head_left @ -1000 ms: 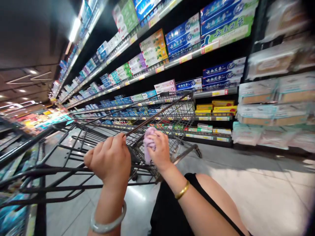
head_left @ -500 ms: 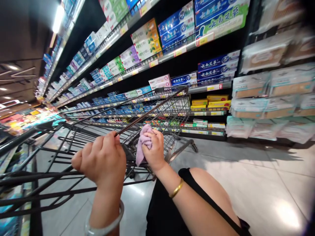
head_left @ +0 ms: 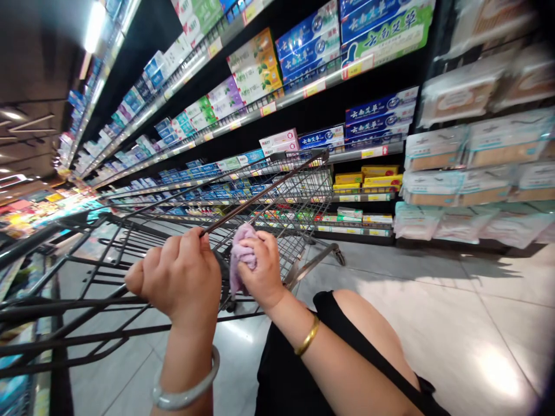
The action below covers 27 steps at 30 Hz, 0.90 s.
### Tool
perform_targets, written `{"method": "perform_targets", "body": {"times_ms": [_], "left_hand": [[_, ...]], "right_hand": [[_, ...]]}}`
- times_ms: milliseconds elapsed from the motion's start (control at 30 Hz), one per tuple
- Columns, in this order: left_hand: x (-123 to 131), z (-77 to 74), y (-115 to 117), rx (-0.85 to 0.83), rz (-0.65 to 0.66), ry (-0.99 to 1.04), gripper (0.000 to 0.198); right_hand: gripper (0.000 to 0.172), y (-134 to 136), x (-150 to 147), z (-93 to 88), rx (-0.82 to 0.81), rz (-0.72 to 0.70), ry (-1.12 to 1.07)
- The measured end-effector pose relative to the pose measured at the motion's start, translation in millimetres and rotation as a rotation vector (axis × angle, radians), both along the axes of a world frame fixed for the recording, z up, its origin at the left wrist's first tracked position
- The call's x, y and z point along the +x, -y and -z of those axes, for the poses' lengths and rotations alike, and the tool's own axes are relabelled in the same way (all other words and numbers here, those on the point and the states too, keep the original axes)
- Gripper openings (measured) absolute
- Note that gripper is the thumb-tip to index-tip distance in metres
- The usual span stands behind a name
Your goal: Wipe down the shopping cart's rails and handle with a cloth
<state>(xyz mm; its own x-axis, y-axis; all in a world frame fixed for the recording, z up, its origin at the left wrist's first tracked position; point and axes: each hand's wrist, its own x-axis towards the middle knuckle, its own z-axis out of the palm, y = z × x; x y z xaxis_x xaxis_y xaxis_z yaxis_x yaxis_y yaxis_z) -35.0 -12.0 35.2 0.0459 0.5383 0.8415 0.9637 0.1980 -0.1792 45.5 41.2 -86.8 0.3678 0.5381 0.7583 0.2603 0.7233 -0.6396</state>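
Shop shelves (head_left: 291,100) cropped above, left hand (head_left: 180,276) clenched on cart rail (head_left: 255,199), right hand (head_left: 262,269) gripping partly hidden lilac cloth (head_left: 242,254)

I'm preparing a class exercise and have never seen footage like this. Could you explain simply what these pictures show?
There is no machine here: these are the bare hands of a person. Every picture comes from one camera worn on the head, looking forward and down. The left hand, below which sits a pale bangle, is closed around part of a metal shopping cart. The right hand, its wrist in a gold bangle, holds a bunched lilac cloth. The cart stands on a tiled floor. Beyond it, shelves carry rows of printed boxes, with bagged packets hanging at the picture's right.
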Motion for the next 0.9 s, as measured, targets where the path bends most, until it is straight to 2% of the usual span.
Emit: {"method": "perform_targets", "body": {"times_ms": [67, 133, 200, 300, 367, 533, 600, 733, 800, 900], "left_hand": [[0, 0.3, -1, 0.005, -0.002, 0.006, 0.040], [0, 0.3, -1, 0.003, 0.001, 0.004, 0.040], [1, 0.2, 0, -0.004, 0.002, -0.001, 0.039], [3, -0.2, 2, -0.019, -0.005, -0.007, 0.039], [3, -0.6, 2, -0.025, -0.011, -0.003, 0.039], [3, -1.4, 2, -0.022, 0.001, 0.012, 0.040], [3, -1.0, 3, -0.024, 0.014, 0.019, 0.039], [2, 1.5, 3, -0.011, 0.056, 0.044, 0.037], [1, 2.9, 2, -0.005, 0.076, 0.060, 0.037], [1, 3.8, 2, -0.005, 0.076, 0.073, 0.038]], "right_hand": [[0.044, 8, 0, -12.3, 0.084, -0.071, 0.097], [0.044, 6, 4, -13.3, 0.122, -0.087, 0.147], [0.040, -7, 12, -1.9, 0.062, -0.013, 0.065], [0.037, -30, 24, 16.9, -0.135, 0.146, -0.161], [0.037, -32, 27, 16.1, -0.175, 0.170, -0.183], [0.043, -10, 23, -7.4, 0.019, 0.017, 0.073], [0.043, -12, 24, -1.9, 0.016, 0.006, 0.093], [0.039, -26, 26, 17.7, -0.168, 0.084, -0.121], [0.039, -20, 22, 14.2, -0.160, 0.063, -0.104], [0.040, 0, 11, -0.1, -0.004, -0.037, 0.099]]}}
